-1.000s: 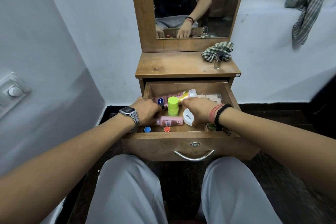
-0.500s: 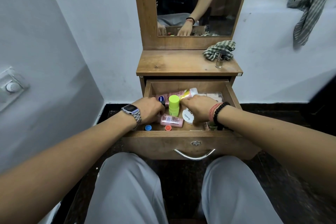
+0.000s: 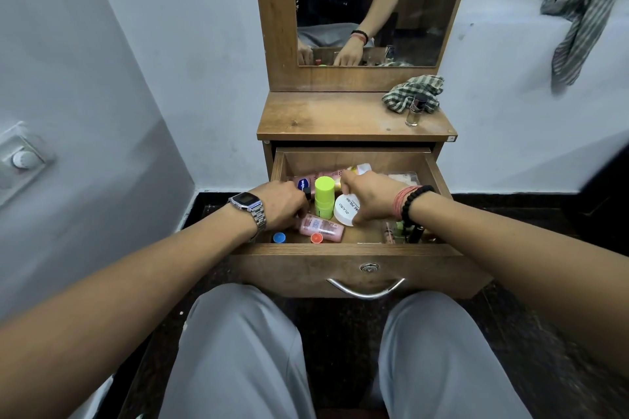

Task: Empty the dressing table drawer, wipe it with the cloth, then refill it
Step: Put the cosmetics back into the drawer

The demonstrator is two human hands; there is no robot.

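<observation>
Both hands in the drawer [image 3: 357, 253]: left hand [image 3: 280, 202] grip curled on the pink bottle [image 3: 320, 226], right hand [image 3: 369, 194] pinching a tube [image 3: 354, 171]. I'd lift straight up, dodging the green stick [image 3: 324, 197].

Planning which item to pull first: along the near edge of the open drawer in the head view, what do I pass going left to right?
Blue cap → orange cap → bare drawer floor → a cluster of small cosmetics in the right corner, under the right wrist and too crowded to name singly.

A silver digital wristwatch [image 3: 247, 206] on the left wrist, black bead bracelet [image 3: 413, 202] and red threads [image 3: 399, 202] on the right, light grey trousers [image 3: 238, 350].
</observation>
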